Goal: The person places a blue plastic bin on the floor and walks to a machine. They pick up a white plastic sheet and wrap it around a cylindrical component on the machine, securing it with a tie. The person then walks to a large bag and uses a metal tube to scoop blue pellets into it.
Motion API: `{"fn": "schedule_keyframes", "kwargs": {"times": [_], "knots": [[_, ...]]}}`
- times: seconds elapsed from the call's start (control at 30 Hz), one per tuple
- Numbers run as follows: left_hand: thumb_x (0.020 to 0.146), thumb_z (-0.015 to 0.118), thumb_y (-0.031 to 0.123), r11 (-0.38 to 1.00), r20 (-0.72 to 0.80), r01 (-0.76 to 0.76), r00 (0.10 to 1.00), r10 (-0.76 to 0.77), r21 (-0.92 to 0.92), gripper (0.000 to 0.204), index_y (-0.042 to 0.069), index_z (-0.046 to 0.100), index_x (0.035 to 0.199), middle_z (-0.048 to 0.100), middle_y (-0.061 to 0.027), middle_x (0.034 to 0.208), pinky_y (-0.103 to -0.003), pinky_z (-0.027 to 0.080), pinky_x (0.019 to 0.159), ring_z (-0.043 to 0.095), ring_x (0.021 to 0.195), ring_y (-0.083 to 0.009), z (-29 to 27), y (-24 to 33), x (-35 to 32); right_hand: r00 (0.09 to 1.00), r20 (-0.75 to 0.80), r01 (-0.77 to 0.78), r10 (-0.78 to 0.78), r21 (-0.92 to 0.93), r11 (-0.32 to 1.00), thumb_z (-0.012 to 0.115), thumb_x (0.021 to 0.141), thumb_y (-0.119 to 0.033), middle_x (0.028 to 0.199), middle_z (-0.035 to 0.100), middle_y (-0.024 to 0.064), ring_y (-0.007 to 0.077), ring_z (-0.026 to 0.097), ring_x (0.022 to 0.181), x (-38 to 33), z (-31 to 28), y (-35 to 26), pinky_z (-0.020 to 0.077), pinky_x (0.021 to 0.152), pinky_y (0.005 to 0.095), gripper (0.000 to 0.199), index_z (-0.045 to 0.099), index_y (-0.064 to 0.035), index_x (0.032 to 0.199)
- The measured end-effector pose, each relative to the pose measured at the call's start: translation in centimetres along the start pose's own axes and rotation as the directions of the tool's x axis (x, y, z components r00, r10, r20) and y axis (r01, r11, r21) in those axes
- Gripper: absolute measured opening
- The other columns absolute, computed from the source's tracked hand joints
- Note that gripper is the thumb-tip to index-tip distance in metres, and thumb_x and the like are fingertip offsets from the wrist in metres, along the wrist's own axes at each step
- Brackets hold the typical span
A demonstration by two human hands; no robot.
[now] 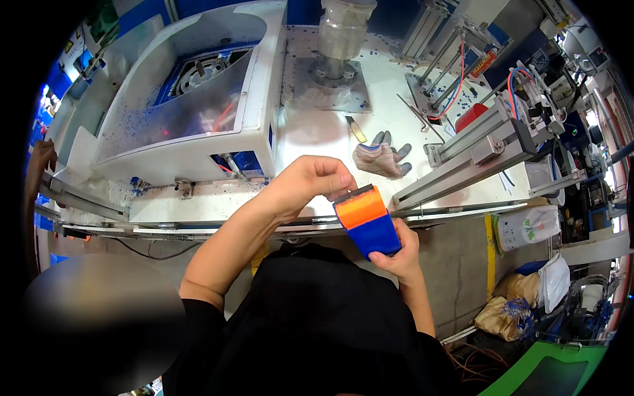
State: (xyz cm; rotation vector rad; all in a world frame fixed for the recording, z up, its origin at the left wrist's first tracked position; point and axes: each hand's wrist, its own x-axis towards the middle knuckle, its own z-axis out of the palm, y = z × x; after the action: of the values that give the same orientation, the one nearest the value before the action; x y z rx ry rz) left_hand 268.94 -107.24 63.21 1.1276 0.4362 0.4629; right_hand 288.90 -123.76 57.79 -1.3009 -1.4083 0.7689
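Note:
My right hand grips a blue and orange box-shaped piece by its blue lower end, thumb on the near face. The orange upper part ends in a dark strip along the top edge. My left hand is closed in a pinch at the strip's left end. Its fingertips are partly hidden, and I cannot make out what lies between them. The piece is held tilted in front of my body, at the bench's front edge. Beyond it on the white bench lies a grey-tipped work glove.
A white machine housing with a clear cover stands at left. A metal post on a plate rises at the back. An aluminium frame juts in from the right. A small yellow-handled tool lies near the glove. Blue bits are scattered about.

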Motion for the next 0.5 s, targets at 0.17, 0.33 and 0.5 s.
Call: {"fn": "schedule_keyframes", "kwargs": {"times": [0.17, 0.33, 0.5], "knots": [[0.084, 0.069, 0.014, 0.994, -0.175, -0.040, 0.983, 0.057, 0.097, 0.013, 0.001, 0.066, 0.084, 0.063, -0.0018, 0.077, -0.024, 0.044, 0.069, 0.056, 0.072, -0.0086, 1.9, 0.2, -0.3, 0.996, 0.020, -0.088, 0.087, 0.036, 0.995, 0.083, 0.064, -0.031, 0.079, 0.062, 0.0014, 0.0072, 0.055, 0.072, -0.2, -0.5, -0.9, 0.0457, 0.068, 0.0235, 0.050, 0.056, -0.0012, 0.093], [0.081, 0.070, 0.010, 0.790, -0.387, -0.108, 0.827, 0.408, 0.603, 0.010, 0.002, 0.068, 0.086, 0.064, -0.0018, 0.076, -0.023, 0.045, 0.066, 0.056, 0.069, -0.0082, 1.5, 4.7, -1.2, 0.992, 0.106, -0.053, 0.072, -0.176, 0.983, 0.085, 0.061, -0.032, 0.078, 0.063, 0.0029, 0.0086, 0.056, 0.070, -0.1, -1.0, -3.1, 0.0466, 0.067, 0.0248, 0.052, 0.058, -0.0023, 0.094], [0.081, 0.069, 0.009, 0.423, -0.239, -0.302, 0.496, 0.835, 0.854, 0.010, 0.002, 0.068, 0.087, 0.064, -0.0011, 0.078, -0.022, 0.043, 0.065, 0.055, 0.073, -0.0079, 0.3, 14.4, -5.3, 0.991, -0.001, -0.127, 0.131, -0.228, 0.965, 0.083, 0.062, -0.030, 0.078, 0.064, 0.0060, 0.0119, 0.059, 0.069, -1.2, -1.6, -1.6, 0.0484, 0.067, 0.0276, 0.051, 0.059, -0.0021, 0.097]]}}
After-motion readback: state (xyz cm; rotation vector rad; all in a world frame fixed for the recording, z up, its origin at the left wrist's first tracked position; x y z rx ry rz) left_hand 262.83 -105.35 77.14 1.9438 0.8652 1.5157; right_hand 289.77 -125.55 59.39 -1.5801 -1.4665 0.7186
